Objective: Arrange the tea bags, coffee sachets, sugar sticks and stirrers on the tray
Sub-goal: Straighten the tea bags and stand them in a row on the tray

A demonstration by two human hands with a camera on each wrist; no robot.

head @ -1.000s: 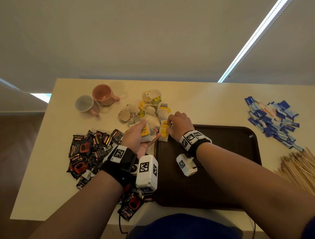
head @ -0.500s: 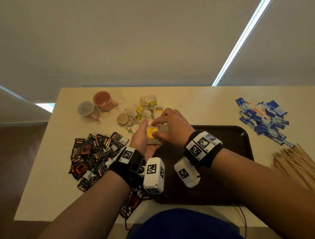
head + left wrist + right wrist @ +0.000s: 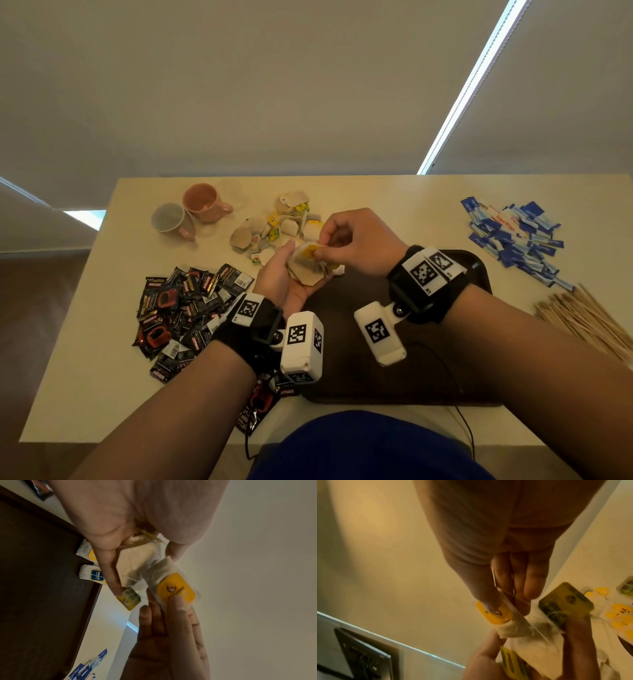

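Head view: the left hand is cupping a stack of tea bags above the far left corner of the tray; the right hand is pinching the top yellow-tagged bag.

Left wrist view: the left fingers are curling round the stack.

Right wrist view: the right fingertips are pinching the yellow tag.

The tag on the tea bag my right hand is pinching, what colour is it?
Yellow with dark print. The tag under the right hand shows best in the left wrist view.
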